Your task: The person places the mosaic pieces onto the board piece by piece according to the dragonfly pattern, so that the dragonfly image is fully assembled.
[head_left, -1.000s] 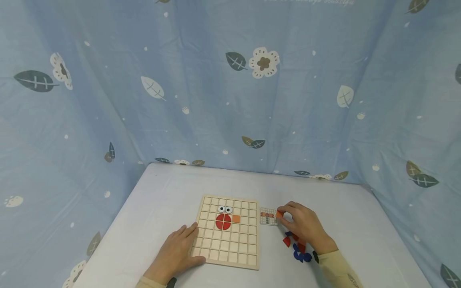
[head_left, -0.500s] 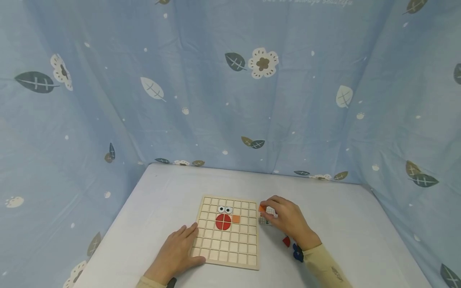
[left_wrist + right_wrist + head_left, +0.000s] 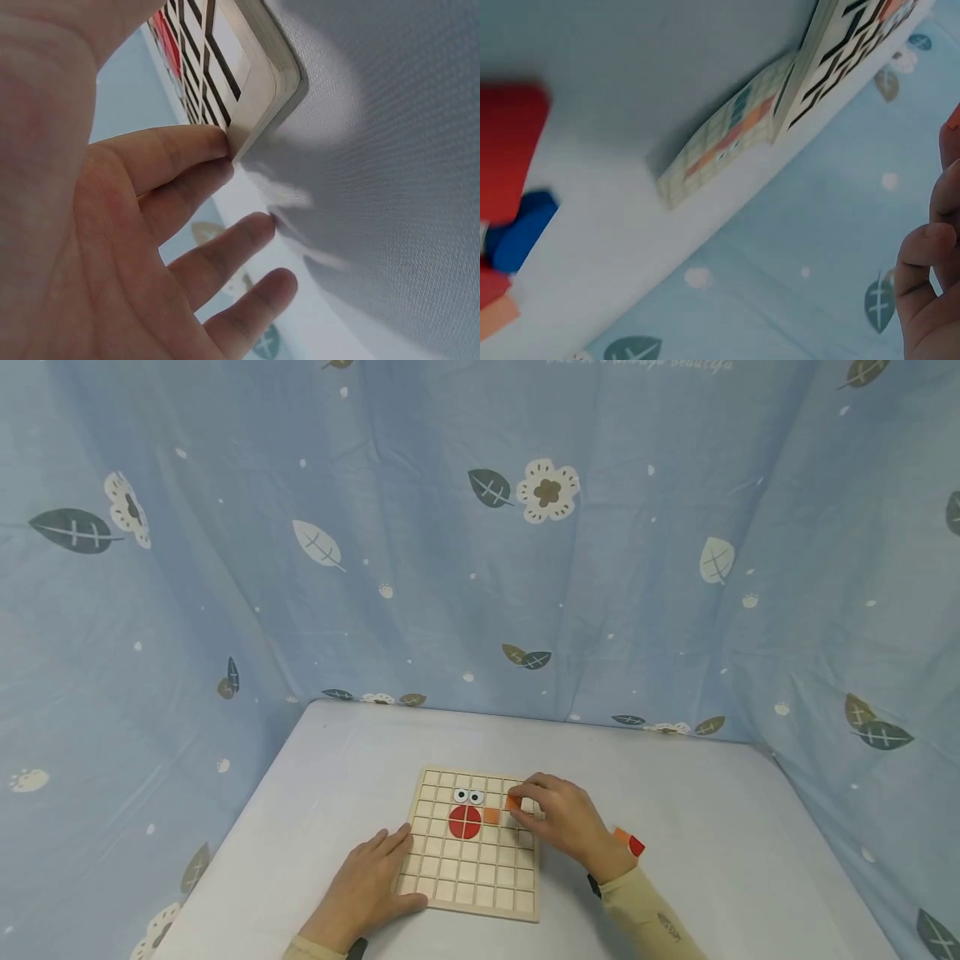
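Note:
A wooden grid board [image 3: 480, 877] lies on the table. It carries two eye tiles [image 3: 468, 796], a red circle [image 3: 465, 822] and an orange square [image 3: 491, 815]. My right hand [image 3: 562, 822] hovers over the board's right side. It pinches a small orange tile [image 3: 513, 802] just right of the orange square. My left hand [image 3: 371, 885] rests flat on the board's near left corner. In the left wrist view its straight fingers [image 3: 187, 161] touch the board's edge [image 3: 262, 82]. The right wrist view shows a small pattern card [image 3: 720, 142] beside the board [image 3: 847, 52].
Loose orange and red pieces [image 3: 628, 841] lie on the white table right of my right wrist. Red [image 3: 506, 150] and blue [image 3: 517, 229] pieces show in the right wrist view. Blue leaf-print cloth [image 3: 480, 568] walls the table on three sides.
My right hand has carried the orange tile leftward from the pattern card to over the board, beside the orange square. The left hand has stayed put.

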Available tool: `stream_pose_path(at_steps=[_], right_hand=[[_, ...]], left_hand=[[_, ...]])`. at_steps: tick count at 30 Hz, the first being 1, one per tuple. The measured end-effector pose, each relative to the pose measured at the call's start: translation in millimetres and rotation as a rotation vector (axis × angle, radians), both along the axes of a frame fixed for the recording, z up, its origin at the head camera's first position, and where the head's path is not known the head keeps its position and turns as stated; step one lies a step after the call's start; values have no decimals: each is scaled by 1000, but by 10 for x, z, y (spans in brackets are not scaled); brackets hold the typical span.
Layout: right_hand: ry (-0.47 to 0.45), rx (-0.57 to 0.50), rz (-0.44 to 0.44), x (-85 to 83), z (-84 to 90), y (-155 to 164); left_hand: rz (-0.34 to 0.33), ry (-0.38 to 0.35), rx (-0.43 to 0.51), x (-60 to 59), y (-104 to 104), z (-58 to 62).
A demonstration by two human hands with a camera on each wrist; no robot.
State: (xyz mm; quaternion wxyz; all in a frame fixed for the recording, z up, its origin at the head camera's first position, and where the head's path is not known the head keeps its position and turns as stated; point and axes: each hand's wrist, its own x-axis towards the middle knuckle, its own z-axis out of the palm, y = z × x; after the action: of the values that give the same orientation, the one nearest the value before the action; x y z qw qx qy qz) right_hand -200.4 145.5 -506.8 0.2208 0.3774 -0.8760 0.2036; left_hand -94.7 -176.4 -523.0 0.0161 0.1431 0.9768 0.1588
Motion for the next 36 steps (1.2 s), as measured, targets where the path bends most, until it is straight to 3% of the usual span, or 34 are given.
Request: stream_pose_path(at_steps=[5,19,36], right_hand=[[-3,1,26,23,-47,-120],[-118,110,40,125,-196,-299],[-76,190,44,118,-262,-375]], left_hand=[[-2,-3,0,3,0,-11],[-5,-18,13,3,2,8],[-3,-16,5,-3,-3,-13]])
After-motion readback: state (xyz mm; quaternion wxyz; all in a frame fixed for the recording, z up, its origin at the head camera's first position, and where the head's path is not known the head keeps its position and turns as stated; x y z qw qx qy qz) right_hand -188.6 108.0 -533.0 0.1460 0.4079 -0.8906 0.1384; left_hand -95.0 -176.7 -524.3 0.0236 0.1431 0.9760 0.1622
